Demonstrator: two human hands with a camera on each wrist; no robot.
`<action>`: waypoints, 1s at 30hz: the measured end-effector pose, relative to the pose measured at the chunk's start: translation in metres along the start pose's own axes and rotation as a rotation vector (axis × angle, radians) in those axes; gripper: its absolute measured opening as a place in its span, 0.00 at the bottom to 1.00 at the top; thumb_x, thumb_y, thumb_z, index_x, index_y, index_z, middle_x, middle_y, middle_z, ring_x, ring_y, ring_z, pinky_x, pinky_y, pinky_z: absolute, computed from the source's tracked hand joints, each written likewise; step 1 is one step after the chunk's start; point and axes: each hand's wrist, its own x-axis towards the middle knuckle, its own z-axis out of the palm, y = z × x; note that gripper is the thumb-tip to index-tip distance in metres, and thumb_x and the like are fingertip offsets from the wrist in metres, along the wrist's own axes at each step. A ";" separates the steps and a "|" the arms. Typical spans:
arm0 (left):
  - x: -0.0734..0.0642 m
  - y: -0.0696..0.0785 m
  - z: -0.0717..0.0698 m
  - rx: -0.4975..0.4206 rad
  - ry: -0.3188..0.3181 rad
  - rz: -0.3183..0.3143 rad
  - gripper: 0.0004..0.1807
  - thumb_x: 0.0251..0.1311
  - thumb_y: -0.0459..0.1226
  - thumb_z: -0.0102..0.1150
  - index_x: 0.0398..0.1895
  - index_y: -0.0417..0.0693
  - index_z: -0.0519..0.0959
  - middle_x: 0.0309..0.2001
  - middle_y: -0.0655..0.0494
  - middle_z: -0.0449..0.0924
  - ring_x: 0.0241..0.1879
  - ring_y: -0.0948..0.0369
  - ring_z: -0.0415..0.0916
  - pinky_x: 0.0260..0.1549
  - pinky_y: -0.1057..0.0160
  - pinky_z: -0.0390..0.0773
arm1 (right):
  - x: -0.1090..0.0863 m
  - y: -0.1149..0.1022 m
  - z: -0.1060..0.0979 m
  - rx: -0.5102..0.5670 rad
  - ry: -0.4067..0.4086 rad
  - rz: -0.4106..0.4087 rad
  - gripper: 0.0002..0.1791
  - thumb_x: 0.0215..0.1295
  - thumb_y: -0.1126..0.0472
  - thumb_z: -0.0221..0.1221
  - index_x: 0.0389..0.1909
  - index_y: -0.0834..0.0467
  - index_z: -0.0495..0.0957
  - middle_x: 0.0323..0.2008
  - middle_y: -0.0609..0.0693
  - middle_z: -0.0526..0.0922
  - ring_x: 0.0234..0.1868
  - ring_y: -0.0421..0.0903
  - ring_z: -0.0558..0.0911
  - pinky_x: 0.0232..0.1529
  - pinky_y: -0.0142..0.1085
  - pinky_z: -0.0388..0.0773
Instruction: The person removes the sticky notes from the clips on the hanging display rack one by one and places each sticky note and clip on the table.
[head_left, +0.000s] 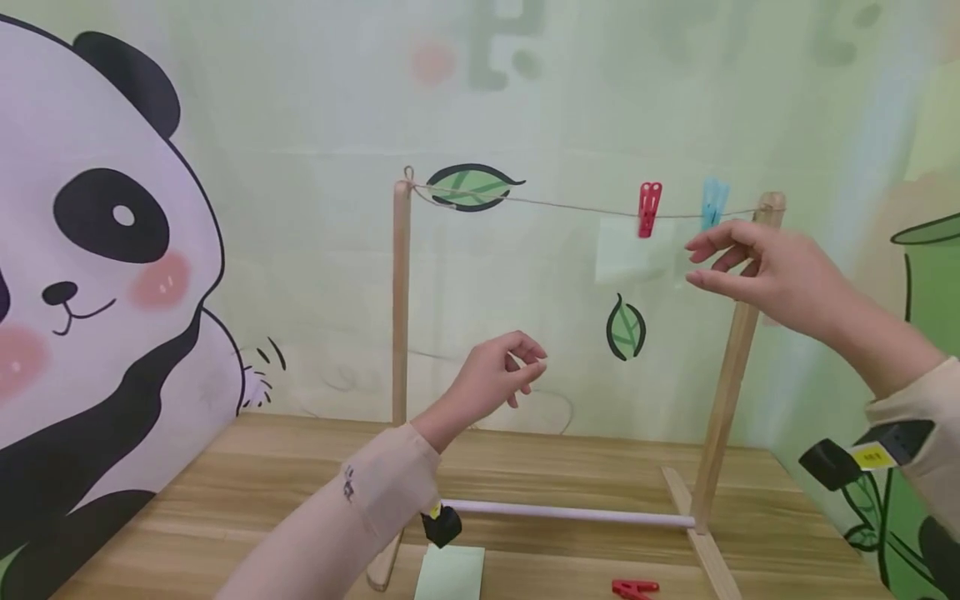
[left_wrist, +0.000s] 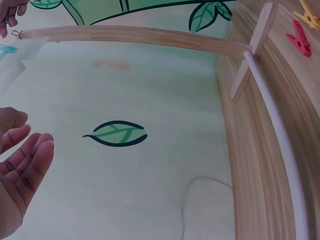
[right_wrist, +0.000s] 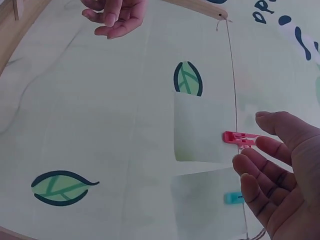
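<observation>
My right hand (head_left: 787, 275) hovers in front of the right end of the string (head_left: 555, 204), thumb and fingers parted, holding nothing. Closest to it, a blue clothespin (head_left: 714, 202) clips a pale green paper (right_wrist: 207, 205) to the string. To its left a red clothespin (head_left: 649, 210) holds another pale green paper (right_wrist: 200, 130). In the right wrist view, the fingers partly cover both clothespins. Lower and further left, my left hand (head_left: 495, 375) hangs in the air below the string, its fingers loosely bent around nothing.
Two wooden posts, left (head_left: 401, 300) and right (head_left: 727, 408), carry the string, with a white rod (head_left: 570, 513) between them low down. Pale green papers (head_left: 452, 573) and a red clothespin (head_left: 633, 588) lie on the wooden table (head_left: 285, 500), near a yellow clothespin (left_wrist: 310, 14).
</observation>
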 end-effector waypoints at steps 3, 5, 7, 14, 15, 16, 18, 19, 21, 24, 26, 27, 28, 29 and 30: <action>0.008 0.004 0.002 -0.014 0.012 0.002 0.10 0.65 0.37 0.58 0.46 0.43 0.77 0.40 0.49 0.81 0.23 0.65 0.76 0.18 0.63 0.81 | 0.010 -0.003 -0.007 -0.016 0.003 -0.014 0.21 0.63 0.52 0.62 0.55 0.56 0.75 0.50 0.55 0.81 0.33 0.20 0.71 0.31 0.22 0.71; 0.012 0.007 0.003 -0.017 0.023 0.006 0.09 0.65 0.38 0.58 0.45 0.44 0.77 0.40 0.49 0.81 0.22 0.65 0.76 0.19 0.61 0.82 | 0.016 -0.006 -0.011 -0.026 0.009 -0.014 0.22 0.64 0.51 0.62 0.55 0.57 0.75 0.51 0.56 0.81 0.33 0.19 0.71 0.30 0.22 0.71; 0.017 0.011 0.003 -0.024 0.037 0.008 0.09 0.65 0.38 0.58 0.45 0.45 0.77 0.40 0.50 0.81 0.22 0.65 0.76 0.20 0.58 0.82 | 0.023 -0.008 -0.014 -0.027 0.010 -0.012 0.23 0.64 0.50 0.61 0.56 0.57 0.74 0.51 0.57 0.80 0.33 0.18 0.70 0.30 0.21 0.70; 0.028 0.024 0.004 -0.073 0.077 0.018 0.10 0.64 0.38 0.59 0.46 0.44 0.77 0.39 0.49 0.79 0.25 0.60 0.79 0.19 0.62 0.82 | 0.044 -0.015 -0.020 -0.030 -0.002 0.006 0.26 0.64 0.48 0.61 0.58 0.58 0.72 0.54 0.59 0.78 0.31 0.20 0.71 0.28 0.20 0.70; 0.030 0.025 0.004 -0.083 0.082 0.019 0.10 0.64 0.37 0.59 0.46 0.44 0.77 0.39 0.49 0.79 0.24 0.60 0.79 0.18 0.63 0.82 | 0.047 -0.016 -0.020 -0.030 -0.005 0.009 0.26 0.64 0.48 0.61 0.59 0.58 0.72 0.54 0.59 0.78 0.30 0.21 0.71 0.28 0.20 0.71; 0.032 0.026 0.005 -0.091 0.089 0.021 0.10 0.64 0.37 0.59 0.46 0.44 0.77 0.39 0.48 0.80 0.25 0.59 0.79 0.18 0.63 0.81 | 0.049 -0.017 -0.020 -0.027 -0.007 0.011 0.26 0.64 0.48 0.61 0.59 0.58 0.72 0.55 0.59 0.78 0.30 0.22 0.72 0.29 0.21 0.71; 0.036 0.029 0.006 -0.108 0.097 0.026 0.11 0.64 0.37 0.59 0.47 0.43 0.77 0.39 0.47 0.80 0.26 0.55 0.80 0.17 0.65 0.80 | 0.054 -0.019 -0.021 -0.023 -0.011 0.018 0.27 0.64 0.47 0.61 0.59 0.57 0.72 0.55 0.58 0.78 0.30 0.26 0.75 0.29 0.22 0.71; 0.038 0.030 0.007 -0.117 0.100 0.029 0.12 0.63 0.37 0.60 0.47 0.43 0.77 0.39 0.47 0.80 0.26 0.53 0.80 0.16 0.65 0.80 | 0.057 -0.020 -0.021 -0.022 -0.017 0.021 0.27 0.64 0.47 0.61 0.59 0.57 0.72 0.55 0.58 0.78 0.31 0.29 0.76 0.30 0.23 0.71; 0.041 0.033 0.008 -0.129 0.106 0.031 0.12 0.63 0.37 0.60 0.48 0.43 0.77 0.39 0.47 0.80 0.26 0.52 0.80 0.16 0.65 0.80 | 0.061 -0.022 -0.020 -0.027 -0.034 0.028 0.27 0.64 0.48 0.61 0.60 0.57 0.72 0.55 0.59 0.78 0.33 0.36 0.79 0.31 0.24 0.72; 0.045 0.037 0.011 -0.146 0.107 0.028 0.13 0.64 0.38 0.59 0.48 0.43 0.76 0.39 0.47 0.80 0.28 0.52 0.81 0.17 0.65 0.81 | 0.066 -0.024 -0.020 -0.033 -0.068 0.038 0.28 0.64 0.50 0.61 0.62 0.58 0.70 0.55 0.60 0.77 0.36 0.47 0.81 0.31 0.25 0.73; 0.046 0.040 0.013 -0.161 0.112 0.022 0.12 0.64 0.38 0.60 0.48 0.44 0.76 0.39 0.47 0.80 0.26 0.55 0.81 0.18 0.65 0.82 | 0.069 -0.025 -0.020 -0.033 -0.086 0.045 0.28 0.64 0.51 0.61 0.63 0.58 0.69 0.55 0.61 0.77 0.39 0.50 0.80 0.31 0.24 0.74; 0.048 0.042 0.013 -0.170 0.114 0.019 0.12 0.64 0.37 0.60 0.48 0.44 0.76 0.39 0.47 0.80 0.25 0.57 0.81 0.18 0.64 0.82 | 0.070 -0.026 -0.019 -0.032 -0.093 0.050 0.29 0.64 0.51 0.61 0.63 0.58 0.69 0.55 0.61 0.77 0.40 0.51 0.80 0.31 0.24 0.74; 0.049 0.043 0.014 -0.179 0.116 0.016 0.12 0.64 0.37 0.60 0.48 0.44 0.76 0.40 0.47 0.80 0.24 0.58 0.80 0.18 0.64 0.82 | 0.072 -0.027 -0.019 -0.028 -0.097 0.051 0.29 0.64 0.52 0.61 0.64 0.58 0.68 0.55 0.61 0.76 0.42 0.52 0.80 0.31 0.24 0.74; 0.050 0.044 0.016 -0.189 0.118 0.015 0.12 0.63 0.37 0.60 0.48 0.44 0.76 0.40 0.47 0.80 0.23 0.60 0.80 0.18 0.64 0.82 | 0.073 -0.027 -0.019 -0.023 -0.099 0.052 0.29 0.64 0.52 0.61 0.64 0.58 0.68 0.56 0.62 0.76 0.43 0.53 0.79 0.31 0.24 0.75; 0.052 0.045 0.017 -0.198 0.118 0.013 0.12 0.63 0.37 0.60 0.48 0.44 0.76 0.40 0.46 0.80 0.23 0.62 0.79 0.18 0.64 0.82 | 0.074 -0.028 -0.019 -0.021 -0.101 0.054 0.29 0.65 0.52 0.61 0.64 0.58 0.68 0.56 0.61 0.76 0.44 0.53 0.79 0.30 0.24 0.75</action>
